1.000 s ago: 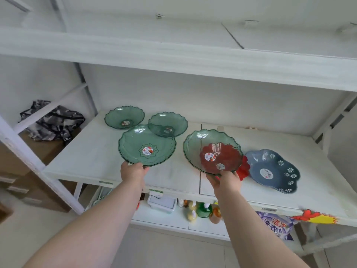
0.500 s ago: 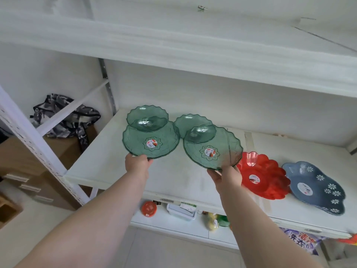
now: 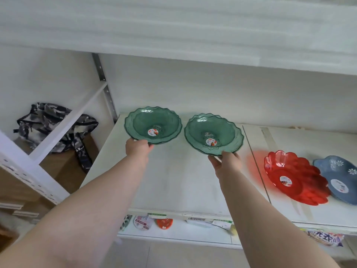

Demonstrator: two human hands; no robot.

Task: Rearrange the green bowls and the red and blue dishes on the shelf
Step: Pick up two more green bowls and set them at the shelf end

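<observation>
Now both green bowls have come over the two smaller ones at the back of the shelf (image 3: 173, 180): half a second ago each sat in front of its partner, and here I see double rims, so they look nested or nearly so. My left hand (image 3: 138, 147) is closed on the near rim of the left green bowl (image 3: 153, 125), centre-left of the frame; my right hand (image 3: 225, 161) pinches the near rim of the right green bowl (image 3: 213, 133), thumb on top. I cannot tell whether either stack has touched down yet. The red dish (image 3: 295, 176) lies uncovered at the right of the frame, with the blue dish (image 3: 340, 178) just beside it, their edges overlapping. I judge the greens are grouped into two stacks at the back left, leaving the front free; the next step is probably to let go and turn to the red and blue pair.
</observation>
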